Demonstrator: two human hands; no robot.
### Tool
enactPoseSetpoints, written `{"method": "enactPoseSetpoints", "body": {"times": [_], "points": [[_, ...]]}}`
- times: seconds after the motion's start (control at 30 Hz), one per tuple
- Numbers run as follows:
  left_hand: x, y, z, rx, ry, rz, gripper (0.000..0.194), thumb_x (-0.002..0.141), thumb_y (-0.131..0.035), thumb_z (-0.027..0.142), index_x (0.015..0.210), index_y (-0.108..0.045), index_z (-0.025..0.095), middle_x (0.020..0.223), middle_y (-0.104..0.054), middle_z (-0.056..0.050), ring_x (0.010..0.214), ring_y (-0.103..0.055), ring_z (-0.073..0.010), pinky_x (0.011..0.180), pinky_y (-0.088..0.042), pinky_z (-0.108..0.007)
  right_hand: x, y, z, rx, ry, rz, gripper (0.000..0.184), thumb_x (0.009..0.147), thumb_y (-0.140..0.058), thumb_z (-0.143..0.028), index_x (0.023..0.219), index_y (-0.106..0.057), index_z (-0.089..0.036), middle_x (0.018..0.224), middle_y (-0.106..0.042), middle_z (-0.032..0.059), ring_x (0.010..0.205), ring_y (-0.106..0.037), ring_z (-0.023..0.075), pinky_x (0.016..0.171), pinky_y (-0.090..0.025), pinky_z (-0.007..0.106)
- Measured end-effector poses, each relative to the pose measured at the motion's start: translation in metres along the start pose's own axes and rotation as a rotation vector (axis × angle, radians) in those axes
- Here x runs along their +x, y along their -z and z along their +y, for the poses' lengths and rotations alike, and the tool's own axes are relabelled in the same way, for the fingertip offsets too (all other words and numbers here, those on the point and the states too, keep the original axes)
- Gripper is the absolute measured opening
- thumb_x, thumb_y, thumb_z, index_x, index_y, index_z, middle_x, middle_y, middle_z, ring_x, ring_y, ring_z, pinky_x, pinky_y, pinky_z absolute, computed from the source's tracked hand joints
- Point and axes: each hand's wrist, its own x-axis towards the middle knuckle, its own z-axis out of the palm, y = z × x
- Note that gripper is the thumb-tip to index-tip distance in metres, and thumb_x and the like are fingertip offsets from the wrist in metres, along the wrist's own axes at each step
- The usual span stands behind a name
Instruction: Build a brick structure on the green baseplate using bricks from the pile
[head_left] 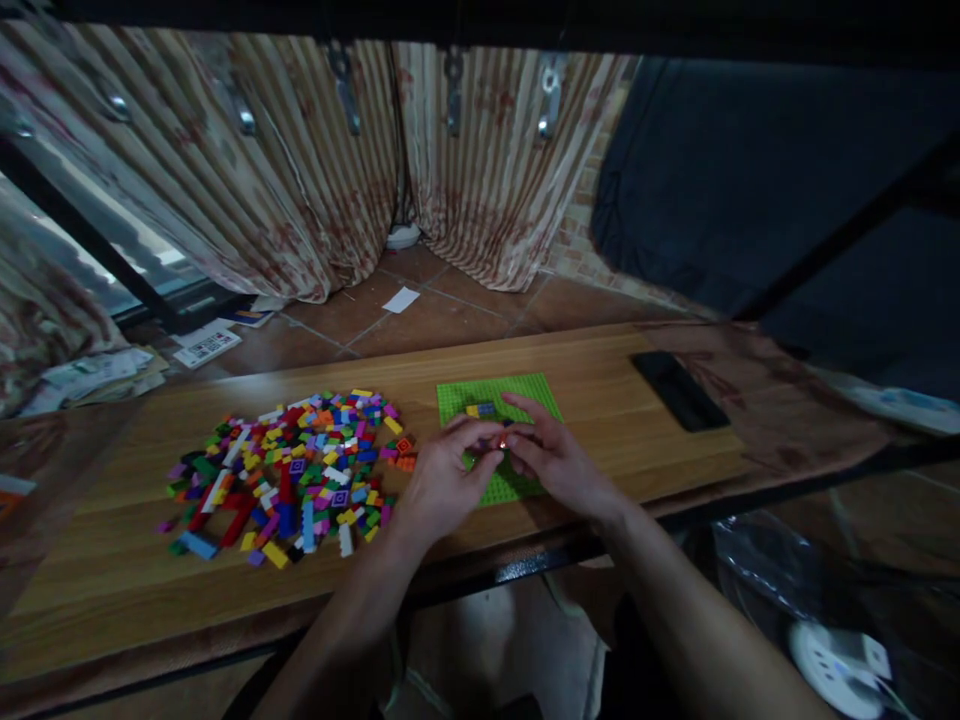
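My left hand (448, 474) and my right hand (551, 452) meet above a green studded baseplate (517, 488). Pinched between their fingertips is a small red brick (502, 441), mostly covered by the fingers. The right index finger stretches forward over the plate. Just beyond the hands, a yellow and grey-blue brick piece (480, 410) sits on the baseplate. Part of the plate lies hidden beneath both hands.
A spread pile of many-coloured bricks (289, 480) covers the left part of the wooden table (405, 372). Toward the right end lies a black phone (679, 390). A dark bar with hanging metal clips (551, 95) crosses above. Papers (206, 345) lie beyond the table.
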Motion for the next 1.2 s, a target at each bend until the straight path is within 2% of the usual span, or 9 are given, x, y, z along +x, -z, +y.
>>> {"method": "enactPoseSetpoints", "body": {"times": [0.17,0.3,0.4,0.5,0.63,0.77,0.93,1.2], "points": [[0.003,-0.008,0.001,0.052,-0.022,-0.05,0.017,0.086,-0.056,0.022,0.098,-0.068,0.022,0.092,-0.063,-0.003,0.081,-0.061,-0.0121,0.075,-0.05,-0.025,-0.005,0.006,-0.001,0.008,-0.017,-0.033,0.054,0.084,-0.057,-0.029,0.134,-0.036,-0.025,0.066,-0.057,-0.007,0.051,-0.045,0.0081,0.047,-0.034,0.021],[0.005,-0.011,-0.002,0.118,-0.02,-0.012,0.012,0.084,-0.059,0.024,0.092,-0.067,0.021,0.087,-0.064,-0.002,0.078,-0.061,-0.0123,0.073,-0.05,-0.025,-0.003,0.011,-0.001,-0.104,0.001,-0.023,0.053,0.084,-0.056,-0.029,0.134,-0.038,-0.022,0.064,-0.058,-0.0069,0.051,-0.047,0.0081,0.047,-0.034,0.021],[0.006,-0.015,-0.01,0.216,0.006,0.065,0.01,0.083,-0.061,0.027,0.089,-0.068,0.021,0.087,-0.065,-0.002,0.077,-0.062,-0.0128,0.072,-0.049,-0.025,0.004,0.018,-0.001,-0.161,0.035,0.135,0.047,0.082,-0.055,-0.03,0.126,-0.046,-0.019,0.067,-0.063,-0.0045,0.05,-0.048,0.0079,0.049,-0.036,0.022],[0.008,-0.02,-0.019,0.342,0.007,0.093,0.012,0.083,-0.061,0.03,0.089,-0.068,0.022,0.088,-0.065,-0.002,0.079,-0.062,-0.0141,0.073,-0.048,-0.027,0.011,0.028,-0.002,-0.14,0.04,0.323,0.041,0.079,-0.056,-0.031,0.117,-0.052,-0.017,0.07,-0.066,-0.0023,0.048,-0.047,0.0079,0.048,-0.037,0.023],[0.009,-0.025,-0.021,0.556,-0.068,0.065,0.015,0.086,-0.058,0.031,0.092,-0.069,0.023,0.091,-0.066,-0.003,0.087,-0.061,-0.018,0.081,-0.046,-0.033,0.014,0.034,-0.006,-0.097,0.036,0.409,0.039,0.076,-0.057,-0.032,0.111,-0.054,-0.015,0.071,-0.067,-0.0009,0.048,-0.048,0.0083,0.049,-0.038,0.023],[0.008,-0.028,-0.017,0.677,-0.122,0.049,0.017,0.088,-0.056,0.032,0.093,-0.069,0.022,0.092,-0.067,-0.004,0.09,-0.06,-0.0202,0.083,-0.043,-0.036,0.012,0.033,-0.008,-0.093,0.044,0.403,0.037,0.075,-0.058,-0.032,0.108,-0.056,-0.016,0.071,-0.067,-0.0012,0.048,-0.048,0.008,0.049,-0.039,0.023],[0.006,-0.032,-0.015,0.763,-0.131,0.085,0.018,0.088,-0.054,0.03,0.093,-0.069,0.022,0.089,-0.067,-0.005,0.087,-0.06,-0.0205,0.081,-0.043,-0.035,0.011,0.032,-0.003,-0.144,0.034,0.374,0.034,0.078,-0.057,-0.032,0.109,-0.059,-0.017,0.071,-0.067,-0.0011,0.049,-0.049,0.0089,0.049,-0.04,0.023],[0.006,-0.034,-0.014,0.756,-0.032,0.079,0.019,0.088,-0.053,0.027,0.098,-0.069,0.024,0.096,-0.066,-0.004,0.085,-0.061,-0.0185,0.075,-0.046,-0.03,0.006,0.022,0.003,-0.693,-0.037,0.24,0.033,0.081,-0.062,-0.025,0.113,-0.064,-0.019,0.089,-0.072,0.0048,0.073,-0.063,0.0164,0.071,-0.048,0.032]]}}
